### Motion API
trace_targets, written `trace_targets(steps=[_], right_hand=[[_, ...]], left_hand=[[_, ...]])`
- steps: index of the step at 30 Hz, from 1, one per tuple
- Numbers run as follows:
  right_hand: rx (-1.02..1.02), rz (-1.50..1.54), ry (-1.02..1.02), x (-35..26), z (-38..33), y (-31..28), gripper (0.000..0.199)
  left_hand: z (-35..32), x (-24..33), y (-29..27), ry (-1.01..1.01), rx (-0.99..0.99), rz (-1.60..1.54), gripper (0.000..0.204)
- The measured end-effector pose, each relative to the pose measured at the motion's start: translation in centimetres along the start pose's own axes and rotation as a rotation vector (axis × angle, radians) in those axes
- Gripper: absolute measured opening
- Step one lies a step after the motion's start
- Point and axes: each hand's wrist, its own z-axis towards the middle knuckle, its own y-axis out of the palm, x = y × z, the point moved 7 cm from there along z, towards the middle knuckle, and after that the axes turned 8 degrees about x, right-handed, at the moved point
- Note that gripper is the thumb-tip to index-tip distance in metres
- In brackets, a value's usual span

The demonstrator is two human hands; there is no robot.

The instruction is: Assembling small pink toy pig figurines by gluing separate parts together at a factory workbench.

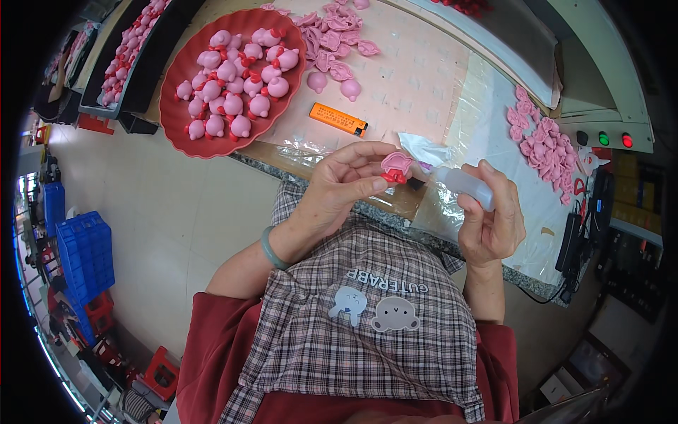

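Between the thumb and fingers of my left hand (337, 181) is a small pink and red plastic piece (395, 167), its hollow pink side turned up. My right hand (496, 219) grips a translucent squeeze bottle (466, 186), tilted so that its narrow tip points left at the piece. The tip is close to the pink rim; whether they touch I cannot tell. A crumpled white sheet (424, 150) lies on the table just beyond the bottle's tip. Farther back rests an orange lighter or similar flat orange case (339, 120).
A red scalloped tray (173, 116) at the left holds many pink and red pieces. Loose pink shells (335, 35) lie at the back, with another pile (547, 152) at the right. A machine with green and red buttons (614, 140) borders the right side. Blue crates (85, 247) stand on the floor.
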Motion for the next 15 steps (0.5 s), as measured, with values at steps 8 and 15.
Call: trace_targets(steps=[8,15], right_hand=[[0.002,0.022,0.038,0.26,-0.07,-0.14,0.038],[-0.017,0.001,0.019,0.09,-0.15,0.09,0.040]], left_hand=[[0.00,0.20,0.01,0.016,0.006,-0.009,0.044],[-0.01,0.06,-0.09,0.015,0.004,-0.003,0.043]])
